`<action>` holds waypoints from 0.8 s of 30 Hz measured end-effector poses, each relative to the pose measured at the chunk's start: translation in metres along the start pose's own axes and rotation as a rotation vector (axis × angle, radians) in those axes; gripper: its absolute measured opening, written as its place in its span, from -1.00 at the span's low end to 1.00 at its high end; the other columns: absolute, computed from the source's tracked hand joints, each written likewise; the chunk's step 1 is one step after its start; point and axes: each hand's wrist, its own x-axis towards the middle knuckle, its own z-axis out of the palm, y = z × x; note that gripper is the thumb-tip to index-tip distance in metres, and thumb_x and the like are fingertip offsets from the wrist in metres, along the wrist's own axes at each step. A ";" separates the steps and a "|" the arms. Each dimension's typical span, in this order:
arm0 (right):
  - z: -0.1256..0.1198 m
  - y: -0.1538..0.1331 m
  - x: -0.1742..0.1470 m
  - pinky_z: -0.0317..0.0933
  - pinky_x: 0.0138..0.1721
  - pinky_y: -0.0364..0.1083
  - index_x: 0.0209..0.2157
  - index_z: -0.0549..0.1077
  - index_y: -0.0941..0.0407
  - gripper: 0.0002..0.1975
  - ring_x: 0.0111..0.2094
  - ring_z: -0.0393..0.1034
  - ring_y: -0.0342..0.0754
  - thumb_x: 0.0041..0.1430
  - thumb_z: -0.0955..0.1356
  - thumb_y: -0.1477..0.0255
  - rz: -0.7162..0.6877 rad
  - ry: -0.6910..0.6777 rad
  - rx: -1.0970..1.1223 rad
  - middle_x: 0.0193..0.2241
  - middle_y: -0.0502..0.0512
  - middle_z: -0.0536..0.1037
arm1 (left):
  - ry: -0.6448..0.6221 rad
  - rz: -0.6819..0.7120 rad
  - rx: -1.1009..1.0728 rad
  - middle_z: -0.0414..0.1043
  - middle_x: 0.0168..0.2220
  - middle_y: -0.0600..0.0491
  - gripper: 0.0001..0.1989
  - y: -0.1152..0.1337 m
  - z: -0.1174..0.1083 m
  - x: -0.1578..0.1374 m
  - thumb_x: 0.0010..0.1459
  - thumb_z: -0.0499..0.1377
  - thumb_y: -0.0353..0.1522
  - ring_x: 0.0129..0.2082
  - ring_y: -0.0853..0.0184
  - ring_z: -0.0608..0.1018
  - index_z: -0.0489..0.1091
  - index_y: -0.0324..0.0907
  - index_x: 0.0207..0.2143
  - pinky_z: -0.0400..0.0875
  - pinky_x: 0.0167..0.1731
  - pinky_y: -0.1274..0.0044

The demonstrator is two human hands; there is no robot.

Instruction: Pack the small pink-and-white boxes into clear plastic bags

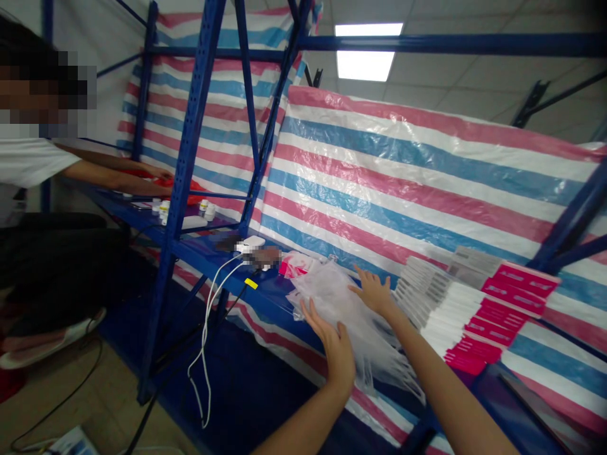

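A stack of clear plastic bags (351, 309) lies along the blue shelf and droops over its front edge. At the near side of the bags is my left hand (332, 338), fingers stretched and apart, its palm turned toward the plastic. My right hand (374, 289) hovers at the far side of the bags with spread fingers, holding nothing. Whether either hand touches the plastic I cannot tell. Just right of my right hand stand stacked pink-and-white boxes (474, 316). A crumpled pink-and-white packet (296, 264) sits at the left end of the bags.
Blue shelf posts (190, 126) rise at the left, with a striped plastic sheet (403, 177) behind. White cables (206, 341) dangle from a white power bank (250, 244). Another person's arms (118, 180) reach over a red bag (190, 189) near small white bottles (206, 210).
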 end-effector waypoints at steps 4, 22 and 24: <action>-0.007 -0.020 -0.001 -0.33 0.02 0.49 0.25 -0.16 0.10 -0.36 0.18 -0.04 0.25 0.22 0.09 0.14 0.089 -0.051 0.084 0.19 0.27 0.09 | -0.011 0.009 0.023 -0.25 0.26 -0.26 -0.28 0.008 0.013 -0.008 0.03 -0.09 -0.45 0.26 0.36 -0.30 -0.32 -0.34 0.23 -0.16 0.22 0.45; 0.066 -0.041 -0.038 -0.26 0.13 0.35 0.24 -0.15 0.02 -0.42 0.24 -0.19 0.16 0.20 0.06 0.25 -0.123 -0.322 0.281 0.25 0.05 -0.07 | -0.377 0.802 0.398 0.04 0.19 -0.01 -0.55 0.031 -0.036 0.122 0.08 -0.11 -0.55 0.25 0.28 -0.03 0.16 -0.17 0.04 -0.18 0.21 0.26; 0.066 -0.042 -0.039 -0.28 0.13 0.35 0.24 -0.16 -0.01 -0.43 0.24 -0.18 0.12 0.21 0.06 0.24 -0.127 -0.317 0.270 0.25 0.03 -0.07 | -0.509 0.742 0.615 0.13 0.15 -0.03 -0.53 0.028 -0.030 0.166 0.07 -0.15 -0.60 0.19 0.36 0.11 0.16 -0.22 0.05 -0.06 0.20 0.39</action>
